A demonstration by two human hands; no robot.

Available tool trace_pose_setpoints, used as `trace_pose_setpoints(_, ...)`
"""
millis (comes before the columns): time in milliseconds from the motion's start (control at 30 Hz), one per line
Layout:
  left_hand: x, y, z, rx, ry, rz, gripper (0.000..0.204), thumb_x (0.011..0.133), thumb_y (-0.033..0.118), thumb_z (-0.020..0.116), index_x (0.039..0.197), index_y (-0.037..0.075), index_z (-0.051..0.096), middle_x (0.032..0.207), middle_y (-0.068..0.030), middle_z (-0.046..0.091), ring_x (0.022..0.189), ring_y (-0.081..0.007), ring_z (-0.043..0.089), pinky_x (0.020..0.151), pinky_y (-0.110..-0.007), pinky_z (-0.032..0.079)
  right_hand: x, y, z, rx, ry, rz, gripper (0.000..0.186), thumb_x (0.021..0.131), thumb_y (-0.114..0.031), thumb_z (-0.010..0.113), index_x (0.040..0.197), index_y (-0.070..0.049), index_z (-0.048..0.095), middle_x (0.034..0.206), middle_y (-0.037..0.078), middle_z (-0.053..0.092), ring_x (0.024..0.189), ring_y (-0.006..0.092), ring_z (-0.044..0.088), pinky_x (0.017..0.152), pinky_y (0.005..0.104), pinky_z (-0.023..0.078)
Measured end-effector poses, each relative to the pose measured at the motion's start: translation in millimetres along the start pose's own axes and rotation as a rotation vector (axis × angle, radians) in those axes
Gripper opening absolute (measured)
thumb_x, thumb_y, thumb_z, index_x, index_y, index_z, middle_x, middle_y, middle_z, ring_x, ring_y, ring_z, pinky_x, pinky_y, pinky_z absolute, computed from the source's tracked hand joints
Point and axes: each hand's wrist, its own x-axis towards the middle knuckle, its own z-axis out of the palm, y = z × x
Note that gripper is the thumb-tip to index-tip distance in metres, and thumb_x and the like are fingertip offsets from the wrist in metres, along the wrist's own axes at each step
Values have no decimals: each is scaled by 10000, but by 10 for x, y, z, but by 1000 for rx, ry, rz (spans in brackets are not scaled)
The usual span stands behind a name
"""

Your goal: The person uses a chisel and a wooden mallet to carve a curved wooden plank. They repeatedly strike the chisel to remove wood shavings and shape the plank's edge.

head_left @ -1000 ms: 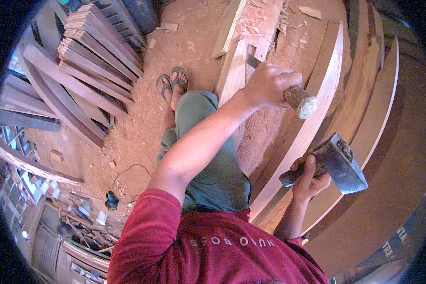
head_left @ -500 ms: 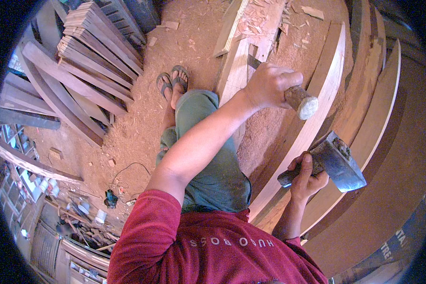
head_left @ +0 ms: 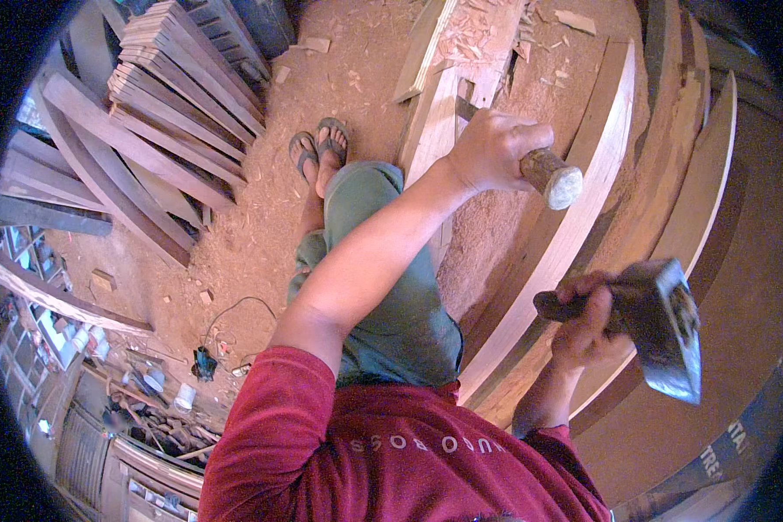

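— Signs or labels in view?
— Blue board point(head_left: 722, 452) with pale lettering at the lower right edge, beside curved wooden planks point(head_left: 574, 217). Small white tubs point(head_left: 183, 396) sit on the sawdust floor at lower left. The red shirt point(head_left: 391, 452) carries a line of pale lettering.

— And the hands?
— Left hand point(head_left: 491, 152) is clenched around a chisel's wooden handle point(head_left: 552, 178), blade down on a pale timber piece point(head_left: 435, 122). Right hand point(head_left: 587, 326) is wrapped tight on a hatchet point(head_left: 661, 326), head raised beside the planks.

— What differs from half a second ago?
— The hatchet sits a little lower and further right; the chisel hand has barely shifted
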Motion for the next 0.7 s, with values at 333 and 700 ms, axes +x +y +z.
trace_pose_setpoints(333,-66,-64,-33,-52,-69,11,378,534,235,809,831,106,613,702,-59,628,655,-268,654,557,-387,512,26,-267,88,340,165,153,107,867,-63,650,913,-15,566,673,99,579,576,214,591,548,333,496)
trace_pose_setpoints(700,75,-24,-56,76,-56,17,437,499,237,834,876,99,660,857,-95,702,736,-259,691,630,-359,560,41,-7,-43,-367,-112,222,178,918,-143,628,950,13,548,637,54,584,517,111,558,455,236,428)
